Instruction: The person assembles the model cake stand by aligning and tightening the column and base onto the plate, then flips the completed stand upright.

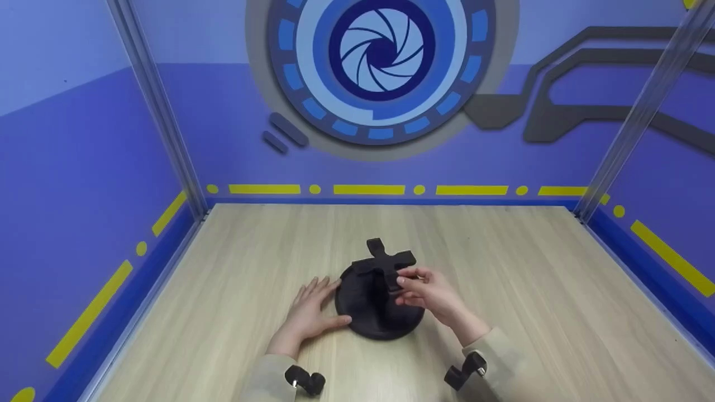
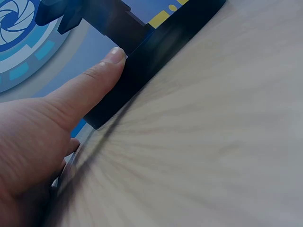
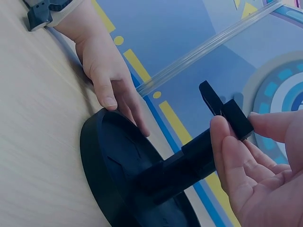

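A black stand with a round, rimmed base (image 1: 355,310) sits on the wooden table. Its thick black post (image 3: 196,153) rises from the middle of the base and carries a black cross-shaped top (image 1: 385,261). My right hand (image 1: 434,293) pinches one arm of that top between thumb and fingers, on the near right side. Spread on the left of the base, my left hand (image 1: 309,318) touches the rim with its thumb (image 2: 94,82) and fingertips. The left wrist view shows the thumb lying straight against the base's side.
The light wooden table (image 1: 251,245) reaches back to a blue printed wall (image 1: 223,134). Metal posts (image 1: 162,111) stand at the two back corners. A black clip-like device (image 1: 304,381) sits on the left sleeve, another (image 1: 465,371) on the right.
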`<state>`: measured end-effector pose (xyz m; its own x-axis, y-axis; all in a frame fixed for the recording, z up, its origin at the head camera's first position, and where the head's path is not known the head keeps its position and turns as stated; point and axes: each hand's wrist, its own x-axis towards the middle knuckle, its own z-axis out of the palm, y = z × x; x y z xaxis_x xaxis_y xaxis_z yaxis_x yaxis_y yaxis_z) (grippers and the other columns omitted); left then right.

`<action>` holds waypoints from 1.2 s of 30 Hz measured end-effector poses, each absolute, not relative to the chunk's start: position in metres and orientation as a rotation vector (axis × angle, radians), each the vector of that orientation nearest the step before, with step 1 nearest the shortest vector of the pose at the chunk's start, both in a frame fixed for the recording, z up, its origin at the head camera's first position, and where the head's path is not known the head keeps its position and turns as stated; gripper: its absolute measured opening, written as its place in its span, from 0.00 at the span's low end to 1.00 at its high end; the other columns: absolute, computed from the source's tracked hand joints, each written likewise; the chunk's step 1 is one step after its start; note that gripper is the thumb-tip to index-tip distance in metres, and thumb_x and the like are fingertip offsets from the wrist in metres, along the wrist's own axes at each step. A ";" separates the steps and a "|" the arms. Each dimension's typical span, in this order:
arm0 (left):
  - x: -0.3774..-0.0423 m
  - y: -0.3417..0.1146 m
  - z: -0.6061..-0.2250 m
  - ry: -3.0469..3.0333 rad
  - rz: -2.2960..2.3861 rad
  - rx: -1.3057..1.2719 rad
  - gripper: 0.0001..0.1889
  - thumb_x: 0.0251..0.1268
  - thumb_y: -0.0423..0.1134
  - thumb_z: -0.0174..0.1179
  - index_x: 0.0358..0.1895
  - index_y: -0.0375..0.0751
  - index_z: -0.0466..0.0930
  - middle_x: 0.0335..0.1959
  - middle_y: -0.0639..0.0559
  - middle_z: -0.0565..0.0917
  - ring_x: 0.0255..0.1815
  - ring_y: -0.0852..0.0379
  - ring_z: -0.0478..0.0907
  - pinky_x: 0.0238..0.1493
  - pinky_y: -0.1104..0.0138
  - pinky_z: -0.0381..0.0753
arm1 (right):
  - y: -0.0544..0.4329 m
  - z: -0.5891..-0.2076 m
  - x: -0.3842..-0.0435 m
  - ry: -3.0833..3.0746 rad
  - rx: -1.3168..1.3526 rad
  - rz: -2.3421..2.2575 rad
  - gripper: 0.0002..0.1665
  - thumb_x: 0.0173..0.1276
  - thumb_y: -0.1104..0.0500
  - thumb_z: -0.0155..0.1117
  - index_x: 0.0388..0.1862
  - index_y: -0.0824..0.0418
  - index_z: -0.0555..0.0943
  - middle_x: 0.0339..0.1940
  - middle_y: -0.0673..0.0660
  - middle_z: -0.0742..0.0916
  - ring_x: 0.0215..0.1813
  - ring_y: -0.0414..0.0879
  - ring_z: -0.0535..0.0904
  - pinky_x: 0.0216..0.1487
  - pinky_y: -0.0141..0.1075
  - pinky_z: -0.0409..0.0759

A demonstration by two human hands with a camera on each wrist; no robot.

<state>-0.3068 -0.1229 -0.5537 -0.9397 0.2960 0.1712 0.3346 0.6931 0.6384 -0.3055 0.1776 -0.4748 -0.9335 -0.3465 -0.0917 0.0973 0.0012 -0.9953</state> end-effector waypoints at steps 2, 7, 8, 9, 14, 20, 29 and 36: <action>-0.307 -0.123 -0.554 -2.841 -1.088 -0.527 0.49 0.52 0.63 0.74 0.77 0.45 0.68 0.79 0.33 0.64 0.83 0.30 0.52 0.85 0.38 0.45 | 0.179 -0.475 -0.305 1.978 -0.265 -1.991 0.24 0.75 0.59 0.64 0.63 0.72 0.72 0.35 0.52 0.87 0.32 0.41 0.88 0.40 0.31 0.89; -0.307 -0.123 -0.554 -2.842 -1.091 -0.528 0.49 0.52 0.62 0.74 0.77 0.44 0.69 0.79 0.33 0.64 0.83 0.30 0.52 0.85 0.38 0.44 | 0.186 -0.476 -0.309 2.033 -0.248 -1.963 0.26 0.76 0.57 0.63 0.64 0.73 0.72 0.35 0.50 0.88 0.33 0.40 0.89 0.41 0.30 0.89; -0.307 -0.123 -0.554 -2.840 -1.093 -0.528 0.49 0.52 0.62 0.74 0.77 0.44 0.68 0.79 0.33 0.64 0.83 0.30 0.52 0.85 0.38 0.44 | 0.188 -0.477 -0.310 2.051 -0.239 -1.962 0.28 0.76 0.57 0.63 0.65 0.74 0.71 0.36 0.50 0.88 0.34 0.40 0.89 0.41 0.31 0.89; -0.307 -0.123 -0.554 -2.839 -1.095 -0.528 0.49 0.52 0.62 0.74 0.77 0.44 0.68 0.79 0.33 0.64 0.83 0.30 0.52 0.85 0.38 0.44 | 0.189 -0.477 -0.312 2.074 -0.226 -1.960 0.29 0.76 0.57 0.62 0.66 0.75 0.70 0.37 0.50 0.88 0.34 0.40 0.88 0.42 0.30 0.89; -0.306 -0.123 -0.554 -2.848 -1.098 -0.517 0.49 0.52 0.63 0.74 0.77 0.44 0.68 0.80 0.34 0.64 0.84 0.31 0.51 0.85 0.39 0.44 | 0.197 -0.477 -0.322 2.187 -0.121 -1.957 0.32 0.76 0.57 0.62 0.68 0.77 0.67 0.46 0.57 0.89 0.38 0.38 0.87 0.42 0.27 0.86; -0.306 -0.123 -0.553 -2.867 -1.110 -0.499 0.50 0.52 0.63 0.74 0.77 0.45 0.68 0.80 0.35 0.63 0.84 0.31 0.50 0.86 0.39 0.43 | 0.203 -0.482 -0.337 2.235 -0.167 -2.007 0.32 0.76 0.61 0.63 0.73 0.74 0.68 0.65 0.70 0.81 0.53 0.42 0.86 0.60 0.37 0.86; -0.307 -0.123 -0.555 -2.855 -1.081 -0.511 0.50 0.52 0.64 0.74 0.77 0.45 0.68 0.80 0.34 0.64 0.84 0.31 0.52 0.85 0.38 0.44 | 0.205 -0.491 -0.356 2.113 -0.495 -2.046 0.34 0.77 0.64 0.59 0.78 0.72 0.63 0.77 0.71 0.72 0.63 0.30 0.79 0.67 0.29 0.80; -0.307 -0.123 -0.554 -2.850 -1.079 -0.514 0.50 0.52 0.64 0.74 0.77 0.45 0.69 0.80 0.33 0.64 0.83 0.31 0.52 0.85 0.38 0.45 | 0.207 -0.494 -0.358 2.152 -0.543 -2.026 0.32 0.76 0.65 0.61 0.75 0.75 0.66 0.73 0.73 0.76 0.60 0.30 0.81 0.64 0.25 0.80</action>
